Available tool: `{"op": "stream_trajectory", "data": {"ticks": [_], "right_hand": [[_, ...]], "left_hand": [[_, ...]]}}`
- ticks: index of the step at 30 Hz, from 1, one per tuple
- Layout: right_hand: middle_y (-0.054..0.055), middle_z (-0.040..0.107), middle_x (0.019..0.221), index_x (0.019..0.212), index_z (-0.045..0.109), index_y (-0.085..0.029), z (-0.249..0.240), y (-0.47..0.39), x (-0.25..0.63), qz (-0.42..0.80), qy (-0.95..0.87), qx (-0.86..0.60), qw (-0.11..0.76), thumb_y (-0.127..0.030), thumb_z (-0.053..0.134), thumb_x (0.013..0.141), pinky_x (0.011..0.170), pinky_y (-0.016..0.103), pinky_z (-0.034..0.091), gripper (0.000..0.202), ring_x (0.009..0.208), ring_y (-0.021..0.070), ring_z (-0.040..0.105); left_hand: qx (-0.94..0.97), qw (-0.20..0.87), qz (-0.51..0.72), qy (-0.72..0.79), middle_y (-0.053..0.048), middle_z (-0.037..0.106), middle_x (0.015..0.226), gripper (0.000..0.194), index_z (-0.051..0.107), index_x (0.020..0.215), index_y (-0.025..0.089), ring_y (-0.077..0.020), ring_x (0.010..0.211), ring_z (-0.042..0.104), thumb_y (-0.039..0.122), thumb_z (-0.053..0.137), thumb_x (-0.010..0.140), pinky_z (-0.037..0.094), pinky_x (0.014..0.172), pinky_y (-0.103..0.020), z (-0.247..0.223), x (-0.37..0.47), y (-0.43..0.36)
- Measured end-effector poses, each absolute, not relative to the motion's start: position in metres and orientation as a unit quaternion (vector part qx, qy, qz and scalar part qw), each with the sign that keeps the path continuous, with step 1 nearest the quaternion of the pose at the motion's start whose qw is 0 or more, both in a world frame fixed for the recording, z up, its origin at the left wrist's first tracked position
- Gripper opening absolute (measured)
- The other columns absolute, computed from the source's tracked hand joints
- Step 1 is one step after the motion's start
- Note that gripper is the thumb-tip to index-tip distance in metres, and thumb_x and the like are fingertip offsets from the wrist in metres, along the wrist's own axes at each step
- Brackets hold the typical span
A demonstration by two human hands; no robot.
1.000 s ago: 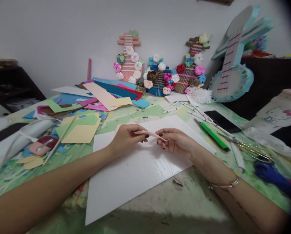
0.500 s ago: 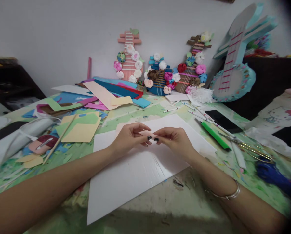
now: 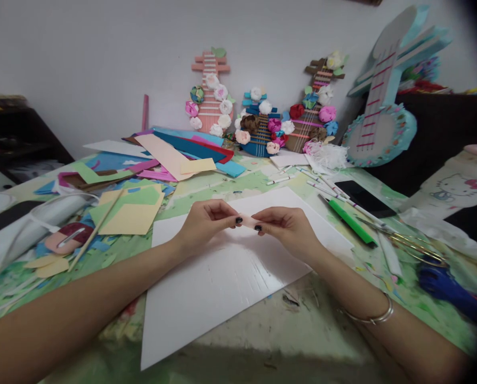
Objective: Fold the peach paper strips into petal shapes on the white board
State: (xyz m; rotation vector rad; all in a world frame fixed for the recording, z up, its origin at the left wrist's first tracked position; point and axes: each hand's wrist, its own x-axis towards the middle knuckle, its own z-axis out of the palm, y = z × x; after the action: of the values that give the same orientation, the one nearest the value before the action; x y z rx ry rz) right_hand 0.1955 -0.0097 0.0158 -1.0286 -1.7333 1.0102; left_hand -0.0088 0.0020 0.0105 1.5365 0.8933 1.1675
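A small pale pink piece of paper (image 3: 248,221) is stretched between my two hands, above a white board (image 3: 206,282) on the table. My left hand (image 3: 210,220) pinches its left end between thumb and fingers. At the other end, the thumb and fingers of my right hand (image 3: 286,226) are closed on it. Part of the paper is hidden behind my fingertips. Both hands stay over the far half of the board, and a silver bangle circles my right wrist.
Coloured paper pieces (image 3: 166,152) lie at the back left. Paper-flowered model instruments (image 3: 212,101) lean on the wall. To the right are a green utility knife (image 3: 352,223), scissors (image 3: 418,248), a phone (image 3: 364,198) and a blue-handled tool (image 3: 450,290). A wooden stick (image 3: 96,229) lies left.
My hands have drawn slightly apart, and more of the pink paper shows between them. The fingers of my left hand have closed in more toward its thumb.
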Motion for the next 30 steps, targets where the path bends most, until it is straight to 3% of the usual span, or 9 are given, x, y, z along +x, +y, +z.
{"op": "stream_trajectory", "data": {"ticks": [7,16,22,30], "right_hand": [[0.005,0.070,0.075,0.084,0.071,-0.015,0.013,-0.008,0.195,0.415,-0.678,-0.417,0.440,-0.029,0.071,0.069,0.059,0.026,0.052,0.020,0.059,0.0126,0.063],[0.004,0.071,0.071,0.083,0.071,-0.016,0.010,-0.001,0.202,0.435,-0.636,-0.450,0.450,-0.024,0.076,0.059,0.060,0.027,0.052,0.025,0.063,0.0154,0.066],[0.003,0.068,0.063,0.077,0.071,-0.015,0.013,0.000,0.205,0.423,-0.614,-0.463,0.479,-0.027,0.078,0.058,0.056,0.026,0.051,0.023,0.056,0.0132,0.062],[0.003,0.065,0.052,0.071,0.072,-0.012,0.017,0.000,0.205,0.448,-0.592,-0.460,0.487,-0.035,0.079,0.057,0.050,0.025,0.050,0.029,0.047,0.0113,0.058]], "left_hand": [[0.617,0.497,0.488,0.365,-0.004,0.068,0.063,0.020,0.060,0.067,0.011,-0.0117,0.058,0.064,0.021,0.077,0.068,0.052,0.056,-0.020,0.011,-0.009,0.000],[0.580,0.502,0.492,0.411,-0.003,0.069,0.065,0.027,0.067,0.090,0.012,-0.0147,0.063,0.067,0.020,0.076,0.066,0.053,0.060,-0.022,0.013,-0.010,0.001],[0.588,0.506,0.464,0.428,-0.003,0.067,0.069,0.017,0.071,0.079,0.012,-0.0115,0.060,0.063,0.023,0.073,0.066,0.050,0.059,-0.022,0.011,-0.009,0.003],[0.570,0.537,0.475,0.403,-0.002,0.067,0.071,0.020,0.065,0.078,0.012,-0.0131,0.065,0.066,0.025,0.075,0.067,0.051,0.063,-0.023,0.008,-0.009,0.006]]}}
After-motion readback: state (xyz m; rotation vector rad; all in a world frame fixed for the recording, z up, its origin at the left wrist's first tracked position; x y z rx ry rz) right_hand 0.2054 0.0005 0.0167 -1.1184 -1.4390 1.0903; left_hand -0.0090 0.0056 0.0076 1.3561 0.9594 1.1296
